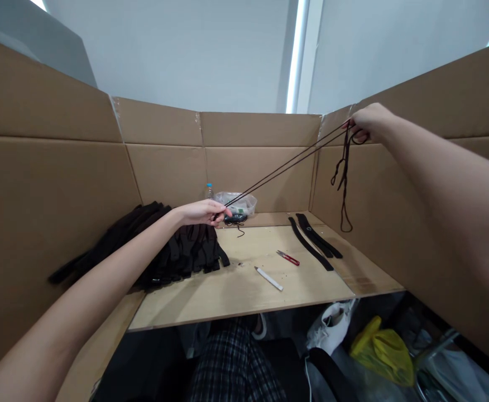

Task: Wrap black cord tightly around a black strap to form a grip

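As the head view shows, the left hand (205, 212) and right hand (368, 121) hold a dark cord (286, 169) taut above the bench (177, 312), presumably keeping its strands straight. Left fingers pinch its lower stretch; right fingers grip the upper, exact hold unclear. Red snips (288, 258) lie below, probably for easy reach.

No letters, numbers or brand names can be read here. A small green patch shows at the clear plastic bag (250, 204), but it is too small for telling whether it carries any print. On one black strap (317, 239) there is a small pale ring-shaped mark, and I cannot tell if it is a sign. On the bottle (210, 193) with blue cap, any writing is also too small to read
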A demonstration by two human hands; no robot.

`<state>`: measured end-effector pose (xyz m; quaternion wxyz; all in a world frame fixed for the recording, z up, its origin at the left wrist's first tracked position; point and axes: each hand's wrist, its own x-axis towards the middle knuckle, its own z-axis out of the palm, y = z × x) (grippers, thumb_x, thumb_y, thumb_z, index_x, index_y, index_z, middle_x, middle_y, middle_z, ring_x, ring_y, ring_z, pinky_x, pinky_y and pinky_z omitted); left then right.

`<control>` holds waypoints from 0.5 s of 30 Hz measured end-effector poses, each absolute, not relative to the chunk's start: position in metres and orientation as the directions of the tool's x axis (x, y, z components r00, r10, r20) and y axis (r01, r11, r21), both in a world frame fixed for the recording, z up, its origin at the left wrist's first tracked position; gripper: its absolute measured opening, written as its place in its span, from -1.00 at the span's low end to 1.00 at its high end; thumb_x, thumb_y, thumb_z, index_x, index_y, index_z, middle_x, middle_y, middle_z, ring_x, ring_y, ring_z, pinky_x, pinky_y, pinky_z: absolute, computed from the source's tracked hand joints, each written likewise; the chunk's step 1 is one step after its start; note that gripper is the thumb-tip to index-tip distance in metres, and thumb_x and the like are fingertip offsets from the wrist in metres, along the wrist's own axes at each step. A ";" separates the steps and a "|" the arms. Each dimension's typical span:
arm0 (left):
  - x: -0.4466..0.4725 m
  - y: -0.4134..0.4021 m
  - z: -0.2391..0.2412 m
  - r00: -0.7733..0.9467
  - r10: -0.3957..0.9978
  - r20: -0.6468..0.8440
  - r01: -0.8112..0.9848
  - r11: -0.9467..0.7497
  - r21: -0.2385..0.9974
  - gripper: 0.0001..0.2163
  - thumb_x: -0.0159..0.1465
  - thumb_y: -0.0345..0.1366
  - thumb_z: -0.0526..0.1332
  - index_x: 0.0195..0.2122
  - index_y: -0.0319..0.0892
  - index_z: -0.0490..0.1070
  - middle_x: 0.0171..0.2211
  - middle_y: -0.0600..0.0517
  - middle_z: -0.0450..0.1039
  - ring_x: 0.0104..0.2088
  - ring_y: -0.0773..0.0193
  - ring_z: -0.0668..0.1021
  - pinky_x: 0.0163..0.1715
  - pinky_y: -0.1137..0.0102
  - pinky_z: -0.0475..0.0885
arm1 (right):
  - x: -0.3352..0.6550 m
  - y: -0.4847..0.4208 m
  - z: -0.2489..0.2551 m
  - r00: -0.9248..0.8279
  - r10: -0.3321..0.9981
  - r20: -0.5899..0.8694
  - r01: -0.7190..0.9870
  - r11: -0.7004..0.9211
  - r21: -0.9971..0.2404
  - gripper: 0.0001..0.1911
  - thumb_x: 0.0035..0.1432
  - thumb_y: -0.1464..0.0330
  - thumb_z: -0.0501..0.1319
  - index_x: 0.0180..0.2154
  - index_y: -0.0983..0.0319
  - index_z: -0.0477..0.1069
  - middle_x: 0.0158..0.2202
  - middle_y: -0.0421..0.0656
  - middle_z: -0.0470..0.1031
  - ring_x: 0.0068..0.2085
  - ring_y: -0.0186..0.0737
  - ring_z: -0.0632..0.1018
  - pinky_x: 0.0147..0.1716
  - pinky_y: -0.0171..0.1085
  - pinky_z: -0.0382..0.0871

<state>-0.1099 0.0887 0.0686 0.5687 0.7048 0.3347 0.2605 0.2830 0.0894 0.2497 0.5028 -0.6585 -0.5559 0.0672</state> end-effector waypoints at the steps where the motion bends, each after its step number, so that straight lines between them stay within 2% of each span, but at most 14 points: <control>1: -0.111 0.089 0.068 0.637 0.770 -0.017 0.176 -0.124 0.977 -0.83 0.24 -0.29 0.20 -0.29 -0.30 0.51 -0.59 0.09 0.30 -0.61 0.40 0.31 -0.39 0.34 0.36 | 0.285 0.089 0.249 0.368 0.815 0.448 0.640 0.127 -0.757 -0.57 0.35 0.58 -0.07 -0.57 0.27 0.23 -0.64 -0.37 -0.04 -0.64 -0.55 0.03 -0.58 -0.25 -0.07; 5: -0.116 0.091 0.064 0.627 0.779 -0.027 0.174 -0.105 0.979 -0.84 0.23 -0.30 0.21 -0.29 -0.29 0.51 -0.58 0.09 0.31 -0.59 0.39 0.32 -0.39 0.34 0.35 | 0.291 0.088 0.247 0.383 0.840 0.384 0.588 0.099 -0.803 -0.53 0.34 0.61 -0.10 -0.60 0.28 0.23 -0.67 -0.38 -0.06 -0.66 -0.56 -0.02 -0.58 -0.24 -0.12; 10: -0.121 0.094 0.059 0.617 0.786 -0.038 0.166 -0.083 0.983 -0.82 0.22 -0.30 0.21 -0.27 -0.31 0.52 -0.59 0.09 0.30 -0.58 0.38 0.31 -0.38 0.33 0.35 | 0.293 0.087 0.245 0.413 0.834 0.366 0.597 0.055 -0.800 -0.50 0.35 0.61 -0.15 -0.61 0.26 0.23 -0.69 -0.35 -0.02 -0.67 -0.55 -0.02 -0.60 -0.25 -0.12; 15: -0.123 0.098 0.055 0.606 0.794 -0.047 0.150 -0.056 0.987 -0.81 0.20 -0.31 0.22 -0.25 -0.32 0.52 -0.61 0.12 0.23 -0.59 0.39 0.26 -0.44 0.37 0.32 | 0.298 0.091 0.242 0.388 0.802 0.454 0.693 0.071 -0.718 -0.50 0.34 0.61 -0.10 -0.64 0.24 0.17 -0.68 -0.29 0.09 -0.67 -0.56 0.04 -0.63 -0.30 -0.04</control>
